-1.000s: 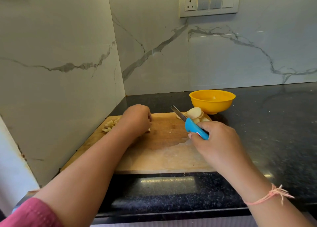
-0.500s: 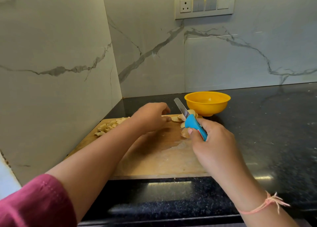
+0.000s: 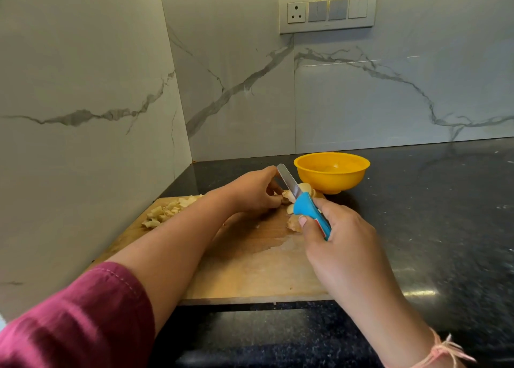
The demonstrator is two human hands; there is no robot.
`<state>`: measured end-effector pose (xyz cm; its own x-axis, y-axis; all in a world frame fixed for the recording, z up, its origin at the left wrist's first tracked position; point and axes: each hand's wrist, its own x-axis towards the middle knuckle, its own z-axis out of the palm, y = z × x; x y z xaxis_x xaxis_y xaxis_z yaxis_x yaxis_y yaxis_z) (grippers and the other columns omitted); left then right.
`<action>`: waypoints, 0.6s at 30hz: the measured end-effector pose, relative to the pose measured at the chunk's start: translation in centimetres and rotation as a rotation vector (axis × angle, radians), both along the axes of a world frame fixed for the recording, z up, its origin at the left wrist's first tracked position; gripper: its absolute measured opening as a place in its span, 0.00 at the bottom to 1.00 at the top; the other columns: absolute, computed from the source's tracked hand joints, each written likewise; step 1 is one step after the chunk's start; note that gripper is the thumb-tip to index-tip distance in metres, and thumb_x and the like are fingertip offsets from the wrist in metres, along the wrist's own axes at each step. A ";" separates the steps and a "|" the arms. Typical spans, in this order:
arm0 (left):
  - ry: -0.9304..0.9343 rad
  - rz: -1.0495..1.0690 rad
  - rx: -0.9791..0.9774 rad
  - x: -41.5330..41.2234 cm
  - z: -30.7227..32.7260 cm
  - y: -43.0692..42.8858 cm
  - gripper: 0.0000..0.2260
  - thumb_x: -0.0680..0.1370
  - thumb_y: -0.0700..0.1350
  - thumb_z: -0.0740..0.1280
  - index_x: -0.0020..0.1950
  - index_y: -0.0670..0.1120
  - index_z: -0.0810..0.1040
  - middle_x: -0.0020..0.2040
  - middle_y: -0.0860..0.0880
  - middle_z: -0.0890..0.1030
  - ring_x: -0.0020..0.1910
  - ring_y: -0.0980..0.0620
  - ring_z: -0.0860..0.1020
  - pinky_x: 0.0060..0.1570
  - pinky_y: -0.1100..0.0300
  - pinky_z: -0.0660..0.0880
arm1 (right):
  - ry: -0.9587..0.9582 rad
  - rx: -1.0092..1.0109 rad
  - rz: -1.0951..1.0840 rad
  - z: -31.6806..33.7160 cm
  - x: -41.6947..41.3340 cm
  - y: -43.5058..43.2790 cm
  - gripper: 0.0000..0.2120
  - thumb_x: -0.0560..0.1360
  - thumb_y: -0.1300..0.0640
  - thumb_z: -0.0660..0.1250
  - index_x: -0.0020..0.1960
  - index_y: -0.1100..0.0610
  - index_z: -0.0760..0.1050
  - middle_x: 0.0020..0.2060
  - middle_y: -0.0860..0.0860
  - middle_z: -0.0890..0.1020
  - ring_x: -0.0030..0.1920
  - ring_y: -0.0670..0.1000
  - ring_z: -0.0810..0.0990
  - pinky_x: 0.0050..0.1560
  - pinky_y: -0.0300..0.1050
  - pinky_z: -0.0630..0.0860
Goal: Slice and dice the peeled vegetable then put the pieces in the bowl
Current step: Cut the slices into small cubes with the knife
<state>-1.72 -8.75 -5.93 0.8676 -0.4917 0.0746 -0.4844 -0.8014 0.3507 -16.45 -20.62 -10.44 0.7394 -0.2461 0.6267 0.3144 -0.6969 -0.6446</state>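
A wooden cutting board (image 3: 250, 273) lies on the black counter. Pale diced pieces (image 3: 167, 210) sit in a heap at its far left corner. Round pale slices (image 3: 304, 188) are stacked at the far right corner, just before the yellow bowl (image 3: 332, 174). My left hand (image 3: 254, 191) reaches across to the slices and its fingertips pinch one. My right hand (image 3: 342, 242) grips a knife (image 3: 310, 210) by its blue handle, blade pointing away and up over the slices. The bowl's inside looks empty.
Marble walls stand close on the left and behind. A switch panel (image 3: 328, 9) is on the back wall. Black counter (image 3: 445, 214) stretches to the right of the board. The counter's front edge runs just below the board.
My left hand left the diced heap at the far left and moved right to the slices. The knife hand shifted slightly toward the slices, and the view tilted a little.
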 end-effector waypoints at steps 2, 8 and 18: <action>-0.037 -0.013 0.030 0.1 0.0 0.1 0.26 0.79 0.44 0.66 0.74 0.46 0.59 0.65 0.46 0.75 0.59 0.50 0.77 0.58 0.60 0.74 | 0.018 -0.017 -0.002 0.1 -0.1 0.0 0.17 0.80 0.52 0.59 0.67 0.52 0.70 0.46 0.43 0.68 0.44 0.44 0.67 0.36 0.29 0.67; -0.087 0.008 -0.004 0.4 -0.3 1.1 0.26 0.78 0.40 0.66 0.73 0.49 0.60 0.62 0.46 0.78 0.55 0.51 0.79 0.57 0.60 0.74 | 0.033 -0.025 -0.012 0.2 -0.2 0.1 0.16 0.80 0.52 0.59 0.67 0.51 0.70 0.46 0.43 0.68 0.43 0.44 0.67 0.34 0.26 0.66; 0.154 0.204 -0.201 1.6 -0.5 -0.7 0.22 0.76 0.44 0.69 0.69 0.48 0.67 0.67 0.46 0.72 0.63 0.47 0.73 0.62 0.56 0.71 | 0.039 -0.036 -0.031 0.2 0.0 0.2 0.16 0.80 0.52 0.58 0.67 0.50 0.70 0.49 0.43 0.71 0.43 0.44 0.68 0.34 0.26 0.66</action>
<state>-0.11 -9.40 -6.38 0.9553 -0.2953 0.0127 -0.2498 -0.7835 0.5690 -16.43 -20.45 -10.25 0.7560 -0.2465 0.6064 0.2677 -0.7290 -0.6300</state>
